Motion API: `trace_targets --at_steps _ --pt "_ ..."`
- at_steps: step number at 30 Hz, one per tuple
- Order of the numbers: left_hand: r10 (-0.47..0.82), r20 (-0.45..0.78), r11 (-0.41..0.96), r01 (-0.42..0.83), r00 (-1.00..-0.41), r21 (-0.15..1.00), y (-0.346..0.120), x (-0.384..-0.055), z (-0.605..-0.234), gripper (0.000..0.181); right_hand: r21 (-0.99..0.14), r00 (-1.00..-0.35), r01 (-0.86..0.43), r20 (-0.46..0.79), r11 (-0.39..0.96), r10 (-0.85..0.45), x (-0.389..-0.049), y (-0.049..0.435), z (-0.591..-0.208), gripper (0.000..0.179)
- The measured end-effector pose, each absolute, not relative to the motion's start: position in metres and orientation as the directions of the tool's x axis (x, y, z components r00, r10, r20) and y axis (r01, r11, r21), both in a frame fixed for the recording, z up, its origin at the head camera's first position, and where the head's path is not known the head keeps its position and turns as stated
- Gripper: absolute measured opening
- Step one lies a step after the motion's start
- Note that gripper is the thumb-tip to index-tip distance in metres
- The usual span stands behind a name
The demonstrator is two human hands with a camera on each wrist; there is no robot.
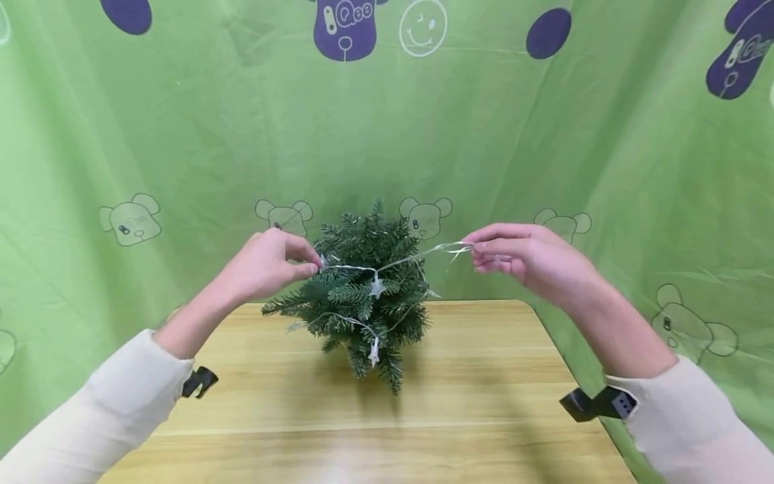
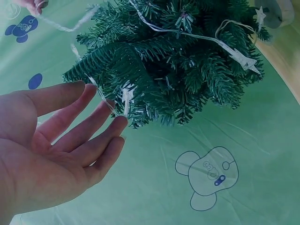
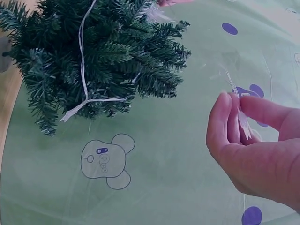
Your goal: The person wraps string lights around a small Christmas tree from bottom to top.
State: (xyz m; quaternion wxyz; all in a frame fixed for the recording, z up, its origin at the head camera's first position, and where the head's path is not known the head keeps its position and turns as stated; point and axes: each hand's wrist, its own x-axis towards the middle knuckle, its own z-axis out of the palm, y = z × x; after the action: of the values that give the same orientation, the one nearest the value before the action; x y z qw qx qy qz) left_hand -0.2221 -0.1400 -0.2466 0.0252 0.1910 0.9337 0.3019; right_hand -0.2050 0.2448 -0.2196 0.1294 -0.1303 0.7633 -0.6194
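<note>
A small artificial Christmas tree stands on the table, with string lights on a clear wire running round its branches. Star-shaped lights hang at its front, one star near the middle and another star lower down. At the tree's left side my left hand pinches the wire between thumb and index finger, its other fingers loosely bent. Out to the right, apart from the branches, my right hand pinches a gathered length of wire. A star light dangles inside that hand in the right wrist view.
The tree is on a wooden table whose back edge lies just behind it. Green cloth with printed bear heads hangs behind and on both sides. Black straps sit at both cuffs.
</note>
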Motion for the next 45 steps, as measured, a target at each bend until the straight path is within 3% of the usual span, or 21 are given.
trace_targets --at_steps 10,20,33,45 --pt "0.366 0.07 0.746 0.338 -0.928 0.574 -0.14 -0.219 -0.247 0.021 -0.993 -0.946 -0.022 -0.017 0.117 -0.323 -0.208 0.239 -0.215 0.029" --pt "0.355 0.105 0.734 0.347 -0.929 0.584 -0.14 -0.215 -0.246 0.02 -0.957 -0.835 -0.159 0.0 0.242 -0.55 -0.199 0.251 -0.209 0.024" --pt "0.363 0.097 0.726 0.346 -0.927 0.595 -0.137 -0.213 -0.248 0.023 -0.904 -0.867 -0.109 -0.116 0.412 -0.484 -0.204 0.266 -0.239 0.02" --pt "0.341 0.122 0.72 0.343 -0.932 0.604 -0.14 -0.214 -0.25 0.024 -0.764 -0.915 -0.06 -0.215 0.642 -0.341 -0.228 0.264 -0.26 0.031"
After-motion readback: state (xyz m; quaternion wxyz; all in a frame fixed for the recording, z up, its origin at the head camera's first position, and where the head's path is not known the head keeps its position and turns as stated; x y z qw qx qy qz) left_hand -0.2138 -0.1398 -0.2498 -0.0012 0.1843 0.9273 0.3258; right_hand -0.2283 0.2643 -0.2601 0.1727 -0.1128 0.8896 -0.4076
